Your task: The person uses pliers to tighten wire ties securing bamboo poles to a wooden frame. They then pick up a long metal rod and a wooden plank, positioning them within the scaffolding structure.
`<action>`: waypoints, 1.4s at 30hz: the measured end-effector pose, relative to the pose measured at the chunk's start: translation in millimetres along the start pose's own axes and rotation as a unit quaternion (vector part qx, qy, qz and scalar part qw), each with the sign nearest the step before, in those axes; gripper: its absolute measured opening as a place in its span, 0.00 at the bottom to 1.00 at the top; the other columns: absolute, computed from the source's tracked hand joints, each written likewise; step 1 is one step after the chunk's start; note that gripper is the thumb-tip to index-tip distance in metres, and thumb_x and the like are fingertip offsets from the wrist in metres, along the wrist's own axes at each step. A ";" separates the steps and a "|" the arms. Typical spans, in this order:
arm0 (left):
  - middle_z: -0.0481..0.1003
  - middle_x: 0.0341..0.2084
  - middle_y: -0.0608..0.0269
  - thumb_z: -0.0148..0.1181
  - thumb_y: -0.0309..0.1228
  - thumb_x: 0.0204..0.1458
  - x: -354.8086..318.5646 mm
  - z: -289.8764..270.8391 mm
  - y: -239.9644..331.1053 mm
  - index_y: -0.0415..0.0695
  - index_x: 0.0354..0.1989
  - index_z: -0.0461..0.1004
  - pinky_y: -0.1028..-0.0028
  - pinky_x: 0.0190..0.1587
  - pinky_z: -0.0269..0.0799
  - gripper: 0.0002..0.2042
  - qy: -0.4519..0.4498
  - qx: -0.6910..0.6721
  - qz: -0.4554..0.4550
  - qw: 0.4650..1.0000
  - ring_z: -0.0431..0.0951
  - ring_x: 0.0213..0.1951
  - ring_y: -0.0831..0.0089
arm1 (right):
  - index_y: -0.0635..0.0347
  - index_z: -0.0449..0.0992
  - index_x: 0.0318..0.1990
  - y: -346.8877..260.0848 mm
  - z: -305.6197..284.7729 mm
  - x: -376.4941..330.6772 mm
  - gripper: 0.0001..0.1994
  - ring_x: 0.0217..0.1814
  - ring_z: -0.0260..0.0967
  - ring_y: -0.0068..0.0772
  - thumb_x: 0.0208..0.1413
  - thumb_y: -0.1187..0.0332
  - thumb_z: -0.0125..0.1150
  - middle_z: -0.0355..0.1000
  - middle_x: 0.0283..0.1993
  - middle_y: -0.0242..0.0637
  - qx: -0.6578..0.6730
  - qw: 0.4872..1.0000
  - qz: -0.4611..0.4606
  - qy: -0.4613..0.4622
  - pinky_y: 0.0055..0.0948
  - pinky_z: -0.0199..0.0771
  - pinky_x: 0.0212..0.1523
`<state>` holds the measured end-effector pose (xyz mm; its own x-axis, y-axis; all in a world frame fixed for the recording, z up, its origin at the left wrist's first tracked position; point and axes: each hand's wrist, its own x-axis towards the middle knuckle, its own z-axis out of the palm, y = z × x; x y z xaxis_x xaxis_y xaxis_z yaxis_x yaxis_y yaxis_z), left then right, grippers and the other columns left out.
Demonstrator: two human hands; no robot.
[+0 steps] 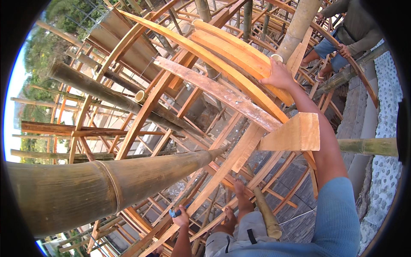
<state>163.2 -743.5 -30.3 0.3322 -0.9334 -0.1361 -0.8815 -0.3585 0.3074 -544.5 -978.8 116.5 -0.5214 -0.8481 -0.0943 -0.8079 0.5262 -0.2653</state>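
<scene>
My right arm reaches up and forward. My right hand (279,76) is closed over the near end of a thick orange-brown wooden plank (239,60), with its fingers partly hidden behind the wood. A long curved wooden beam (209,63) runs just left of that plank. Low on the left, my left hand (181,218) is closed around a tool with a blue handle (174,212). Its dark shaft lies against the timber, so I cannot make out its head. Beside that hand slants a light wooden board (214,184).
A thick bamboo pole (107,188) crosses the left foreground. A squared timber end (308,132) juts out near my right forearm. My bare feet (239,188) stand among the scaffold boards, high above the ground. Another person (349,40) sits at the upper right, holding a curved strip.
</scene>
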 end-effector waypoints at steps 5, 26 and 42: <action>0.81 0.25 0.60 0.58 0.50 0.62 1.5 3.5 -5.3 0.54 0.22 0.79 0.54 0.41 0.73 0.19 -0.002 0.014 -0.011 1.000 0.81 0.33 0.53 | 0.65 0.54 0.75 8.9 -5.9 -1.2 0.60 0.70 0.65 0.54 0.36 0.42 0.76 0.67 0.65 0.59 0.058 0.998 0.000 0.003 0.45 0.67 0.67; 0.81 0.28 0.58 0.54 0.51 0.63 6.2 8.7 -18.2 0.54 0.25 0.81 0.54 0.39 0.73 0.20 -0.054 0.031 -0.005 0.998 0.81 0.33 0.52 | 0.68 0.56 0.75 75.7 -164.2 -357.4 0.48 0.69 0.66 0.40 0.46 0.64 0.74 0.66 0.70 0.51 0.213 0.944 0.227 0.112 0.35 0.64 0.69; 0.82 0.29 0.39 0.60 0.58 0.55 7.9 2.6 -12.2 0.36 0.30 0.84 0.47 0.45 0.76 0.30 -0.035 0.005 -0.028 0.999 0.82 0.38 0.39 | 0.75 0.54 0.74 6.1 -200.1 -688.9 0.55 0.71 0.65 0.43 0.35 0.69 0.77 0.65 0.70 0.52 0.292 0.831 0.432 -0.193 0.33 0.58 0.72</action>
<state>175.7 -746.4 -37.5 0.3563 -0.9086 -0.2179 -0.8661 -0.4087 0.2877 -245.2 -378.9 371.8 -0.6197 -0.1849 -0.7627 0.1518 0.9253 -0.3476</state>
